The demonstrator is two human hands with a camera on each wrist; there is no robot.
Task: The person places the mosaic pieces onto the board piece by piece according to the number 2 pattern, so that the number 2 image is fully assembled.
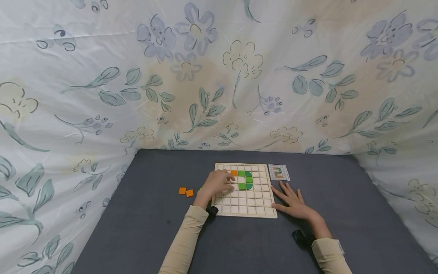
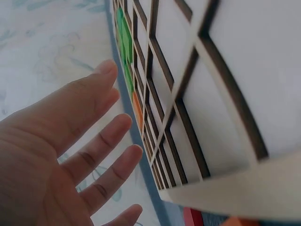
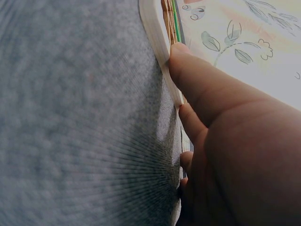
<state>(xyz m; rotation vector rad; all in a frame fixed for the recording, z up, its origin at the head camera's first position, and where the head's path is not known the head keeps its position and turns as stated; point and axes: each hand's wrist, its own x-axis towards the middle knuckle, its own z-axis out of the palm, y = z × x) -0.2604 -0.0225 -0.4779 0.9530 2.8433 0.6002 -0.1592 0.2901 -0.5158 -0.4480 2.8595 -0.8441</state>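
Note:
A pale wooden grid board (image 1: 244,210) lies on the table. Set in its upper cells are an orange tile (image 1: 234,173) and several green pieces (image 1: 249,179), some with a rounded corner. My left hand (image 1: 216,182) hovers over the board's left side, fingertips close to the orange tile. In the left wrist view its fingers are loosely extended, and nothing shows between them. My right hand (image 1: 293,202) rests spread beside the board's right edge; in the right wrist view the thumb (image 3: 190,70) and a finger are against that rim.
Two loose orange tiles (image 1: 186,191) lie left of the board, with a bit of green partly hidden by the left wrist. A printed pattern card (image 1: 279,172) lies by the upper right corner. A floral cloth (image 1: 219,76) hangs behind the dark table (image 1: 150,220).

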